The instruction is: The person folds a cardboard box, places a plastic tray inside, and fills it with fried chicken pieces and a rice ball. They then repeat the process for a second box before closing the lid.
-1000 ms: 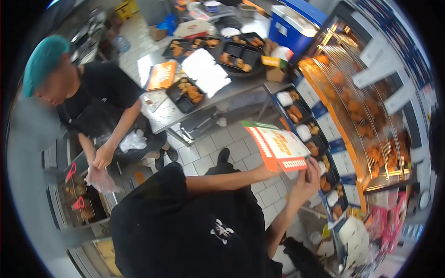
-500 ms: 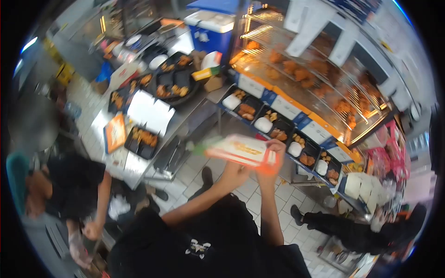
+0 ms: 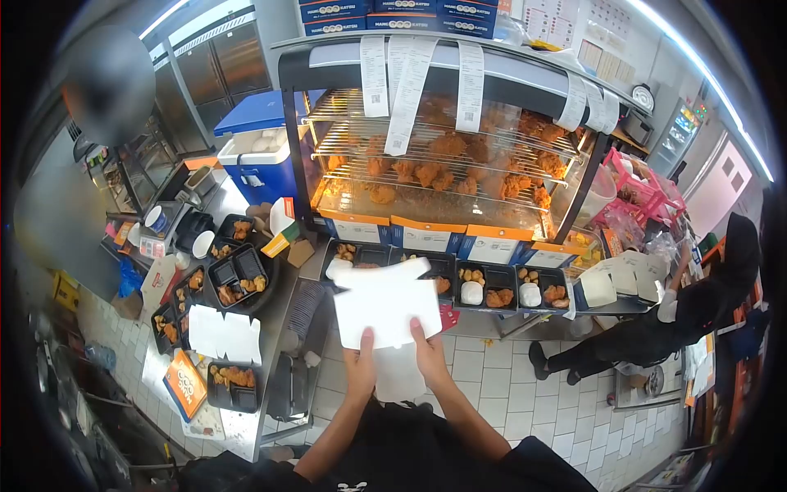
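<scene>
Both my hands hold a white cardboard takeaway box (image 3: 389,316), partly unfolded with its plain inner side up. My left hand (image 3: 359,367) grips its left near edge, thumb on top. The right near edge is pinched by my right hand (image 3: 429,354), also thumb on top. Another flap hangs down between my wrists. Just beyond the box, a row of black trays with rice and fried chicken stands on a ledge. One such tray (image 3: 486,280) shows to the right of the box, which hides part of the row.
A heated display cabinet (image 3: 443,164) of fried chicken stands ahead, receipts hanging from its top. To the left, a steel counter (image 3: 164,361) carries black food trays, an orange box (image 3: 187,385) and an opened white carton (image 3: 223,334). A person in dark clothes (image 3: 656,320) works at right.
The box, earlier orange and white side showing and blurred, now shows its white inside, spread open. My hands have moved apart to its two sides. The view has swung level toward the cabinet.
</scene>
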The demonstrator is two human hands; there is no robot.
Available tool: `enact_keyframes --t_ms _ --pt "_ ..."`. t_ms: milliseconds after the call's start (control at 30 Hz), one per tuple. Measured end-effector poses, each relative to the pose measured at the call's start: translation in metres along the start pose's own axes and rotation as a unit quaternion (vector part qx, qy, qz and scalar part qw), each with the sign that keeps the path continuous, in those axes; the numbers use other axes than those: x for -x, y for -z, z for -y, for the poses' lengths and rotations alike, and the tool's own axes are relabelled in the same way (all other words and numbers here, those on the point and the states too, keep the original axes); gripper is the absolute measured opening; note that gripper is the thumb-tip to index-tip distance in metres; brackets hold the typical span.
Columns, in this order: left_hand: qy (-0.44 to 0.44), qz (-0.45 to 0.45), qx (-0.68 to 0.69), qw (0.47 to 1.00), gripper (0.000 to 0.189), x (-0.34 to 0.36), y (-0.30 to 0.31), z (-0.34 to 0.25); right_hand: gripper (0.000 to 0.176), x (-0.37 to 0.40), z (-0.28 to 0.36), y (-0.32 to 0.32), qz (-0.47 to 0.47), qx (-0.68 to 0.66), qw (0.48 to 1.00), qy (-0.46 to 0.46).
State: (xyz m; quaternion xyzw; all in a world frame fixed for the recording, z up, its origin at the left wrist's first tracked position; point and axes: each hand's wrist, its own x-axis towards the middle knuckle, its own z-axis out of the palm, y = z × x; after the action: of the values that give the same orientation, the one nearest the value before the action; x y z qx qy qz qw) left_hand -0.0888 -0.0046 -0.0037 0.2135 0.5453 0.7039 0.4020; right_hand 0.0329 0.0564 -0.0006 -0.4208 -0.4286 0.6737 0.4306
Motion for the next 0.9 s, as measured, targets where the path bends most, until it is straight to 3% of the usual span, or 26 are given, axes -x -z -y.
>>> enact_keyframes --t_ms 33,67,133,200,300,333,367,433,533,567,633,667,733,767,833,900 --pt "-0.007 -0.002 -0.018 1.000 0.033 -0.002 -0.003 -0.004 0.037 0.004 0.017 -0.005 -0.022 -0.009 0.999 -0.026" --pt "-0.014 -0.004 -0.036 0.999 0.033 -0.003 -0.005 -0.010 0.039 -0.002 0.000 0.001 -0.041 0.010 0.998 0.036" --pt "-0.013 -0.031 -0.010 0.999 0.026 -0.009 -0.005 -0.017 0.038 -0.007 0.005 0.017 0.008 0.060 0.997 0.043" --pt "-0.037 0.004 0.026 0.999 0.020 -0.030 0.017 -0.014 0.033 -0.012 0.014 0.036 0.076 0.145 0.986 0.042" --pt "-0.043 0.039 0.012 0.998 0.010 -0.037 0.030 -0.027 0.028 -0.023 0.017 0.044 0.076 0.199 0.977 -0.001" --pt "-0.032 0.080 0.021 0.996 0.012 -0.038 0.035 -0.024 0.028 -0.024 0.022 0.032 0.040 0.200 0.974 0.100" --pt "-0.024 0.117 0.030 0.992 0.013 -0.038 0.040 -0.020 0.028 -0.020 0.032 0.018 0.000 0.164 0.977 0.139" --pt "0.007 0.161 0.004 0.987 0.016 -0.024 0.038 -0.043 0.028 -0.036 0.014 0.018 -0.016 0.153 0.975 0.163" --pt "0.071 0.194 0.089 0.974 0.018 -0.021 0.054 -0.040 0.027 -0.049 0.002 -0.002 0.003 0.066 0.981 0.184" --pt "0.040 0.187 0.102 0.976 0.018 -0.018 0.059 -0.041 0.027 -0.050 0.002 -0.008 0.003 0.044 0.983 0.179" --pt "-0.024 0.176 0.126 0.976 0.019 -0.011 0.068 -0.040 0.028 -0.062 -0.006 -0.016 0.075 0.069 0.978 0.184" --pt "-0.067 0.219 0.134 0.964 0.028 -0.010 0.079 -0.034 0.028 -0.059 0.001 -0.028 0.110 0.086 0.976 0.168" --pt "0.030 0.299 0.240 0.923 0.032 -0.016 0.113 -0.028 0.028 -0.062 0.006 -0.047 0.193 0.127 0.962 0.144" --pt "0.074 0.341 0.290 0.891 0.034 -0.021 0.137 -0.022 0.029 -0.054 0.021 -0.064 0.254 0.112 0.957 0.085" --pt "0.096 0.333 0.224 0.911 0.041 -0.041 0.160 -0.012 0.026 -0.071 0.016 -0.077 0.415 0.205 0.877 0.131" --pt "0.053 0.215 0.095 0.971 0.046 -0.018 0.140 -0.056 0.027 -0.057 0.020 -0.117 0.453 0.235 0.849 0.134"
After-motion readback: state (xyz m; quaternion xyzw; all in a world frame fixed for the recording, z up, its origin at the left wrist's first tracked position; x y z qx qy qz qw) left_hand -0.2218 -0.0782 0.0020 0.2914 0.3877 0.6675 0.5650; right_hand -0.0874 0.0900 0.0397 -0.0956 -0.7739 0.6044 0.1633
